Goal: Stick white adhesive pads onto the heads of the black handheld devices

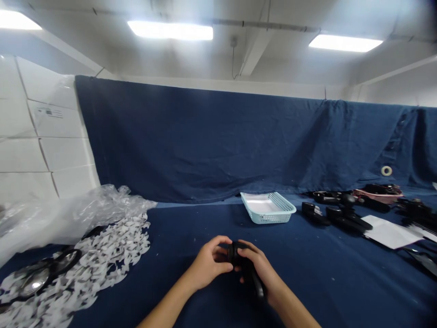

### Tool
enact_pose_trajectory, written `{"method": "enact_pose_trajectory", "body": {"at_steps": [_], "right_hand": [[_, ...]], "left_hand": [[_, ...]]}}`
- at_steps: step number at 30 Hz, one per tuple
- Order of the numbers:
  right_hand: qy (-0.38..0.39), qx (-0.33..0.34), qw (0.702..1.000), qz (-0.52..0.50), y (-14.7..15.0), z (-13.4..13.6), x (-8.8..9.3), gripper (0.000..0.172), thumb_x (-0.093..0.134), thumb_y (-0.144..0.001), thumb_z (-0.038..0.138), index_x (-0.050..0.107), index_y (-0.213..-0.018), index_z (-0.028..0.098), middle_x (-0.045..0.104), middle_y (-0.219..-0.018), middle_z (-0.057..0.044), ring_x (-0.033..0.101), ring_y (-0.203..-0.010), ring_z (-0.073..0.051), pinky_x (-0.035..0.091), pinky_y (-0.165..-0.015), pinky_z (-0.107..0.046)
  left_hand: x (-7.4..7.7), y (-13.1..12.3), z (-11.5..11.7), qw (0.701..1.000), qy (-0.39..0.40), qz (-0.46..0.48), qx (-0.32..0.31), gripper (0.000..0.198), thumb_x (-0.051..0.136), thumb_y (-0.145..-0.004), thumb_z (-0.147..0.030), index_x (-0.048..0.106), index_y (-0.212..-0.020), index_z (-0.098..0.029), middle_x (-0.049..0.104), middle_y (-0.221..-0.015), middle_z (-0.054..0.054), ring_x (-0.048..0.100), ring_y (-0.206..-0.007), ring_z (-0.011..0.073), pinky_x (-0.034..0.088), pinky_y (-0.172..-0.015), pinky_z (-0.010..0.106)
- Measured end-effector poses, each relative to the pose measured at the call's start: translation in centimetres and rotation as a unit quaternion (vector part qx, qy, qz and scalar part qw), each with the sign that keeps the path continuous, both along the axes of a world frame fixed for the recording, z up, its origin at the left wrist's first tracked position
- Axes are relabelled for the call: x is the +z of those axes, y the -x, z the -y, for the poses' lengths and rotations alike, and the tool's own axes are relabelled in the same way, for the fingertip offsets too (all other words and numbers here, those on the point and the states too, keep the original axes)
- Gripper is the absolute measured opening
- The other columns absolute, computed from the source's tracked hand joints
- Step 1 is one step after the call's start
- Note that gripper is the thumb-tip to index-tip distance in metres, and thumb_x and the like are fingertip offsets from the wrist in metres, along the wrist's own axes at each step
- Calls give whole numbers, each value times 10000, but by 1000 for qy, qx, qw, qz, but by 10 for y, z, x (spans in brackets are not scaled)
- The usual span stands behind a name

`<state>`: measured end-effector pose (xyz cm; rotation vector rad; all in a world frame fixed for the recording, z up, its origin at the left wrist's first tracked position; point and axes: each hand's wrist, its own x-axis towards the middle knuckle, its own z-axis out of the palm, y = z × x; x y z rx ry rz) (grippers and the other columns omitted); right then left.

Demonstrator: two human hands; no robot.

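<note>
Main risk, my read: the small black plastic handled part (239,253) slips. Both hands pinch it at its rounded head end only, and the handle runs down unsupported under the right hand (261,269). Any twist between the two hands could lever it loose.

Second risk: it's dark on the dark blue cloth-covered worktop (191,228), so a dropped piece would be hard to spot. The fingers also cover most of the head, so I can't tell how the pieces seat.

Third: the heap of white paper cut-outs (102,259) and the crumpled clear plastic sheet (88,209) lie off to the left. A wide left elbow swing could scatter them.

Pose:
- The left hand (209,262) comes in from lower left, its grip curled and clamped on the part's left side, thumb on top.
- The right hand's grip is closed over the right side and the handle, wrist angled inward.
- The part sits between both hands, just above the worktop at near centre.
- The pale blue plastic mesh basket (268,207) is well beyond it.
- The black parts (341,217) are off to the right.
</note>
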<state>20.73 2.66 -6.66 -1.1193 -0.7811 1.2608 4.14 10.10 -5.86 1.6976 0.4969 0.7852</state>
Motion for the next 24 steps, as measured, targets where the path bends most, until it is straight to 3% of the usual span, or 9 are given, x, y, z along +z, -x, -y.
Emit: {"method": "enact_pose_trajectory", "body": {"at_steps": [5,9,13,15,17,20,24], "right_hand": [[2,20,1000,-5,-4,-1,-2,504,615,-750,378,532,-1188,143,689,-798,-76,645,-583,-188,490,-414,-257],[-23,9,999,28,-5,-4,-5,539,646,-736,386,525,-1211,162,676,-821,-64,649,-600,-199,496,-412,-268],[-78,-19,992,93,-2,-4,-9,585,714,-706,411,542,-1227,205,659,-878,-48,652,-669,-217,495,-436,-273],[-117,-28,984,131,-1,-2,-8,576,726,-713,412,556,-1230,225,661,-910,-45,648,-723,-226,521,-514,-304],[-159,-33,972,170,0,1,-6,546,729,-725,373,568,-1227,233,664,-993,-54,643,-840,-245,543,-691,-366],[-221,-28,949,224,1,7,2,500,711,-741,271,580,-1223,242,630,-1154,-66,586,-1064,-268,433,-975,-432],[-280,-9,908,313,8,20,12,502,663,-745,138,592,-1215,300,542,-1308,-43,472,-1249,-259,313,-1091,-431]], "left_hand": [[10,-3,12,998,-60,2,28,317,737,-591,-9,701,-850,-190,560,-1222,71,561,-1108,267,465,-883,331],[9,-4,11,998,-40,13,46,441,737,-600,-18,699,-991,-218,571,-1232,74,556,-1131,271,477,-889,345],[5,-2,4,998,24,25,43,485,812,-625,-136,654,-1079,-200,668,-1048,66,642,-964,247,512,-847,364],[5,-1,2,997,52,35,48,487,836,-650,-231,648,-1097,-193,664,-1075,69,645,-939,230,521,-819,338],[6,-1,2,995,81,44,50,491,831,-683,-333,645,-1112,-185,653,-1105,78,643,-939,223,535,-780,315],[6,-1,2,989,137,46,37,482,758,-761,-464,635,-1118,-163,679,-965,75,667,-836,209,567,-702,314],[3,1,-1,975,220,22,18,464,628,-833,-577,657,-935,-125,670,-702,54,661,-567,174,570,-530,290]]}}
